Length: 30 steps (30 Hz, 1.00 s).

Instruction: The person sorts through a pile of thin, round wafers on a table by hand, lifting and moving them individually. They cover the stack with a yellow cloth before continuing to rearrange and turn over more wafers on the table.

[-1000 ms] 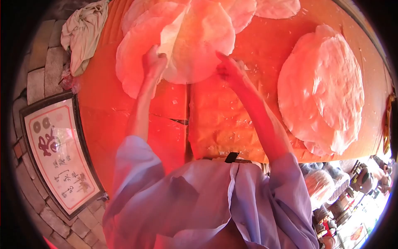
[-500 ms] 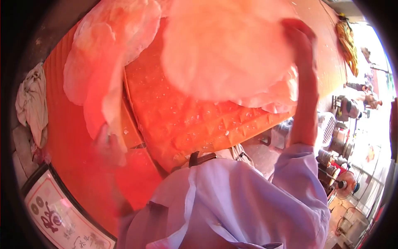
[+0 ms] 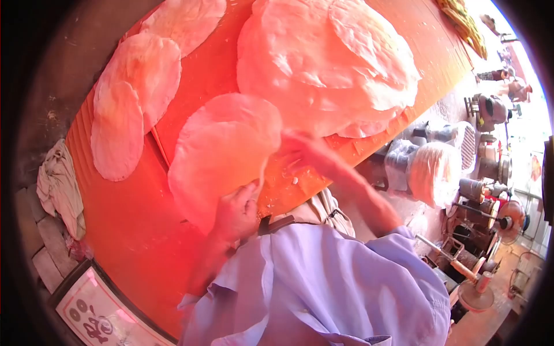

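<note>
A thin, round flatbread [image 3: 222,138] lies partly raised in front of me on the orange padded cover. My left hand [image 3: 239,210] is closed on its near edge, thumb and fingers pinching it. My right hand [image 3: 297,151] is at the flatbread's right edge, slightly blurred, fingers apart and pointing left. Beyond it, a broad pile of flatbreads [image 3: 317,63] lies in overlapping layers, the top ones wrinkled. On the left, several more flatbreads [image 3: 118,132] overlap in a row running away from me.
The orange cover [image 3: 124,242] is strewn with small crumbs. Beside its left edge lies a crumpled pale cloth [image 3: 60,187]. A framed sign with writing [image 3: 98,317] stands at lower left. To the right are a plastic-wrapped machine [image 3: 433,170], a fan [image 3: 511,222] and people farther off.
The flatbread held up by my right hand now lies on the far pile. My right hand has come down and back towards me. My left hand has moved right, raising another flatbread's edge.
</note>
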{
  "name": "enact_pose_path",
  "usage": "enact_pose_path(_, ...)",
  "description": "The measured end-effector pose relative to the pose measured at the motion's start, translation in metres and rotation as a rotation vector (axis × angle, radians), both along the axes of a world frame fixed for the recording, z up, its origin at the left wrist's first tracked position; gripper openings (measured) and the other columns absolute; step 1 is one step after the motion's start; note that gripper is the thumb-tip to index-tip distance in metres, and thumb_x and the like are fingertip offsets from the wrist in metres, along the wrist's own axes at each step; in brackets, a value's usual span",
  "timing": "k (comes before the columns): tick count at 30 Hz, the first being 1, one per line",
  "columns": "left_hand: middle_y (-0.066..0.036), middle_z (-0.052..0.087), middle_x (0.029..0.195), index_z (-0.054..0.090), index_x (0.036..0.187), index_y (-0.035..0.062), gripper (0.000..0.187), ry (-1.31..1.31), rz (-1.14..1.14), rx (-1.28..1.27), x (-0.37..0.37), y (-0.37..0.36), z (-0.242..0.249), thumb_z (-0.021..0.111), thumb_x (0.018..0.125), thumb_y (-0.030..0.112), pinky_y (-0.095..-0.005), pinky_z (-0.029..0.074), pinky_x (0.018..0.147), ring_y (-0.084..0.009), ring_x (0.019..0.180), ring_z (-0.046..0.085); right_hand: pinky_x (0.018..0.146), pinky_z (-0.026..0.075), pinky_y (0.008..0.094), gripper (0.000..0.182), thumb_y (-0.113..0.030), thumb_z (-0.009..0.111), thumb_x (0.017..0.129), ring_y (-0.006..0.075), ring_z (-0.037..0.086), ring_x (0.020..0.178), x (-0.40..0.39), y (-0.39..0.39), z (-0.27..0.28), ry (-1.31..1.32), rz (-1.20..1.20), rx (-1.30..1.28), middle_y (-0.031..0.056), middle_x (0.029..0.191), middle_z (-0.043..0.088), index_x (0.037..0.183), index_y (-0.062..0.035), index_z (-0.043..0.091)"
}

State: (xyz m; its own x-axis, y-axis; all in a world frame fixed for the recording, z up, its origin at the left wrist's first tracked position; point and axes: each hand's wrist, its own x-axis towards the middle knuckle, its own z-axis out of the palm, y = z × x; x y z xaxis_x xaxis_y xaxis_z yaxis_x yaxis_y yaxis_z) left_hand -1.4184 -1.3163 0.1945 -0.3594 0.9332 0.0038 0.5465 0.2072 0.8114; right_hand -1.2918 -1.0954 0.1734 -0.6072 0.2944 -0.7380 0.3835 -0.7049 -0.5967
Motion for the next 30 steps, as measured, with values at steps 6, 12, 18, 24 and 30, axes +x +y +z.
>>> enact_pose_path(6,-0.019,0.069,0.100,0.065,0.116,-0.0011,0.035,-0.179,0.054,-0.129,0.018,-0.011,0.000,0.071,0.083,0.006,-0.0338,0.056,0.078,-0.0286,0.089,0.070,0.060,0.051,0.0264,0.033,-0.002,0.046,0.080,0.0101,0.064,0.072,-0.032,-0.019,-0.014,0.275,0.121,0.642,0.0016,0.082,0.066,0.108,-0.0007,0.065)
enact_pose_path(12,-0.002,0.063,0.075,0.071,0.098,0.0008,0.020,0.133,0.101,-0.060,0.007,-0.033,0.000,0.077,0.082,0.010,-0.0270,0.049,0.061,-0.0138,0.068,0.060,0.072,0.053,0.0254,0.033,-0.003,0.053,0.085,0.0125,0.068,0.077,-0.014,0.063,0.099,0.495,0.039,0.694,0.0067,0.089,0.073,0.115,0.0012,0.066)
enact_pose_path(18,-0.003,0.069,0.103,0.068,0.111,0.0012,0.025,-0.307,0.506,0.034,-0.063,-0.051,0.017,0.069,0.087,0.006,-0.0288,0.051,0.082,-0.0133,0.090,0.064,0.082,0.052,0.0300,0.038,-0.015,0.065,0.087,0.0172,0.067,0.086,0.103,0.239,0.059,0.253,-0.200,0.974,0.0114,0.102,0.071,0.121,0.0019,0.063)
enact_pose_path(24,-0.008,0.065,0.118,0.059,0.128,-0.0026,0.041,-0.144,0.485,0.024,-0.119,0.030,0.140,0.066,0.089,0.010,-0.0294,0.046,0.096,-0.0159,0.106,0.061,0.100,0.043,0.0474,0.077,-0.042,0.075,0.081,0.0425,0.052,0.121,0.151,0.234,-0.009,-0.740,-0.115,2.012,0.0285,0.130,0.054,0.141,-0.0043,0.046)
enact_pose_path(30,-0.011,0.068,0.114,0.058,0.129,-0.0028,0.042,0.496,0.152,0.051,-0.136,0.202,0.196,0.062,0.088,0.007,-0.0292,0.049,0.090,-0.0146,0.100,0.063,0.113,0.022,0.0619,0.075,-0.056,0.056,0.089,0.0535,0.025,0.140,0.129,0.182,-0.075,-0.657,0.157,1.837,0.0317,0.153,0.026,0.150,-0.0150,0.038)
